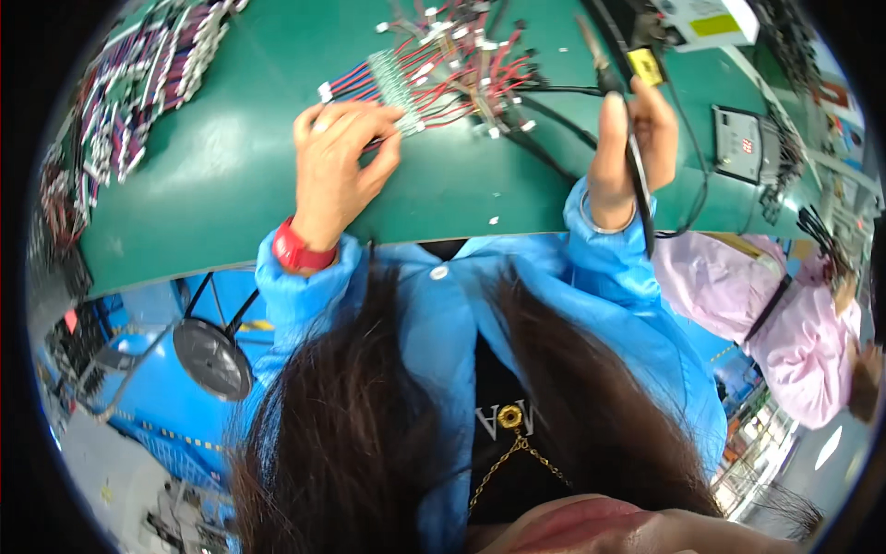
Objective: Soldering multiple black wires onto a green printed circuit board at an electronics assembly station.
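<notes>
Head view looks down past long dark hair and a blue jacket onto a green counter [221, 175]. On it, the left hand [340, 166] lies palm down with its fingers [374, 120] spread slightly and pressed onto a row of red, blue and black wires [388, 92] that end in small white plugs; the fingertips pin the near end of the row flat against the counter. A red wristband [297, 251] sits at that wrist.

Well to the right of those fingers, the right hand [632, 148] stands upright, its fingers closed around the dark handle of a soldering iron [609, 78], whose thin tip points up and away toward the far edge. A black cord [641, 198] runs down from the handle along the wrist.

Between the two hands, just beyond the fingertips, lies a loose tangle of more wires with white plugs [471, 65], and black cables cross it toward the iron. Far left of the left fingers, bundles of finished wire sets [138, 83] are stacked along the counter's edge. Right of the right hand sits a small grey box with a red display [743, 143]. Farther right, another person in a pink coat [784, 323] works at the next place.
</notes>
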Demonstrator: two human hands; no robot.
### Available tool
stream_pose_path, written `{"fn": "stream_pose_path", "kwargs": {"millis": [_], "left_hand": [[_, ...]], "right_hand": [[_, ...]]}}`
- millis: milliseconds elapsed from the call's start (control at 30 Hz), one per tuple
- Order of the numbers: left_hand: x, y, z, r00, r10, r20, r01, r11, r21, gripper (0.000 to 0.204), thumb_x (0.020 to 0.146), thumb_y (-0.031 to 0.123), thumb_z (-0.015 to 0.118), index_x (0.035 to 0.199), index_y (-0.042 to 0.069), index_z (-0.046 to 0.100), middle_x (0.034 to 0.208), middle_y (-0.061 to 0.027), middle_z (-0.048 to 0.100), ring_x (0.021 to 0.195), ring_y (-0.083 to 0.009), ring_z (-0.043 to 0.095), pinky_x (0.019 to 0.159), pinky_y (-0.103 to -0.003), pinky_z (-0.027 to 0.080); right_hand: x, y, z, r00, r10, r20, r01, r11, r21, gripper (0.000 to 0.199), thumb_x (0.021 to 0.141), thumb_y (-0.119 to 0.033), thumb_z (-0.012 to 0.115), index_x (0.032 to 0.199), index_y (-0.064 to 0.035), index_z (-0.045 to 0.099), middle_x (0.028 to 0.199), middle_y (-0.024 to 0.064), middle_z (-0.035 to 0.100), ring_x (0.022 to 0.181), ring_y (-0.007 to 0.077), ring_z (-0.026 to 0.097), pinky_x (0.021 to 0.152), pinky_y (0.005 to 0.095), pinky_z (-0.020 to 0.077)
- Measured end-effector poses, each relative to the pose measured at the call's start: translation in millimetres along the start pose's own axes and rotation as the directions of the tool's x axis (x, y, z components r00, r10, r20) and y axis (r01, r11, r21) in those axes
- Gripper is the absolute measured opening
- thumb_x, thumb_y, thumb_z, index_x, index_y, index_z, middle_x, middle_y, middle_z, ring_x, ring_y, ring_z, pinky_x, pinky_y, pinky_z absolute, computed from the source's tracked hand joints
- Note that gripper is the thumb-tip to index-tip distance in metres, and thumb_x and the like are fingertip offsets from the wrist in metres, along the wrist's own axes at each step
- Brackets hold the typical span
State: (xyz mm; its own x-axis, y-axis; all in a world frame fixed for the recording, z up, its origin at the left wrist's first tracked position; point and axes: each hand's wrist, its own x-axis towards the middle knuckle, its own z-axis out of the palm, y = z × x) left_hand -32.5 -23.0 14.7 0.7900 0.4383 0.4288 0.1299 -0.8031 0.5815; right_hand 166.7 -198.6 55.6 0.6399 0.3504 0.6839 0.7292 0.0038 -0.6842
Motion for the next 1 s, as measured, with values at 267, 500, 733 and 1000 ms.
{"fn": "stream_pose_path", "kwargs": {"millis": [267, 500, 733, 1000], "left_hand": [[5.4, 12.2, 6.4, 0.999, -0.026, 0.018, 0.025, 0.997, 0.071, 0.011, 0.077, 0.009, 0.070, 0.079, 0.014, 0.061, 0.104, 0.0105, 0.073, 0.104, -0.0146, 0.063, 0.106, -0.047, 0.031], [13.2, 37.3, 14.5, 0.999, -0.054, 0.004, 0.053, 0.993, 0.103, 0.011, 0.077, 0.009, 0.070, 0.079, 0.015, 0.060, 0.106, 0.0109, 0.072, 0.106, -0.0145, 0.063, 0.107, -0.051, 0.030], [18.9, 51.2, 28.6, 0.999, -0.020, -0.050, 0.024, 0.996, 0.085, 0.010, 0.078, 0.010, 0.070, 0.078, 0.015, 0.061, 0.104, 0.0119, 0.072, 0.105, -0.0135, 0.063, 0.107, -0.052, 0.030], [21.0, 54.6, 35.7, 0.998, -0.031, -0.055, 0.035, 0.995, 0.090, 0.010, 0.078, 0.009, 0.069, 0.078, 0.015, 0.061, 0.104, 0.0111, 0.073, 0.106, -0.0133, 0.063, 0.108, -0.049, 0.029]], "right_hand": [[69.1, 60.1, -44.6, 0.945, -0.282, -0.168, 0.215, 0.919, -0.331, 0.008, 0.084, -0.004, 0.068, 0.091, 0.0003, 0.071, 0.080, 0.0053, 0.061, 0.067, 0.0113, 0.048, 0.068, 0.0263, 0.0440], [24.4, 16.0, -49.9, 0.999, 0.032, -0.033, -0.024, 0.974, 0.227, 0.007, 0.081, -0.001, 0.063, 0.084, 0.0030, 0.068, 0.074, 0.0096, 0.063, 0.065, 0.0146, 0.049, 0.065, 0.0244, 0.0411], [-16.6, 3.0, -37.7, 0.892, 0.113, 0.438, -0.253, 0.927, 0.277, 0.005, 0.077, 0.000, 0.067, 0.079, 0.0038, 0.067, 0.066, 0.0086, 0.059, 0.055, 0.0146, 0.045, 0.052, 0.0247, 0.0359], [-14.6, 7.9, -40.1, 0.876, 0.149, 0.459, -0.291, 0.922, 0.254, 0.005, 0.076, 0.000, 0.068, 0.079, 0.0039, 0.067, 0.067, 0.0087, 0.060, 0.054, 0.0146, 0.046, 0.051, 0.0242, 0.0362]]}}
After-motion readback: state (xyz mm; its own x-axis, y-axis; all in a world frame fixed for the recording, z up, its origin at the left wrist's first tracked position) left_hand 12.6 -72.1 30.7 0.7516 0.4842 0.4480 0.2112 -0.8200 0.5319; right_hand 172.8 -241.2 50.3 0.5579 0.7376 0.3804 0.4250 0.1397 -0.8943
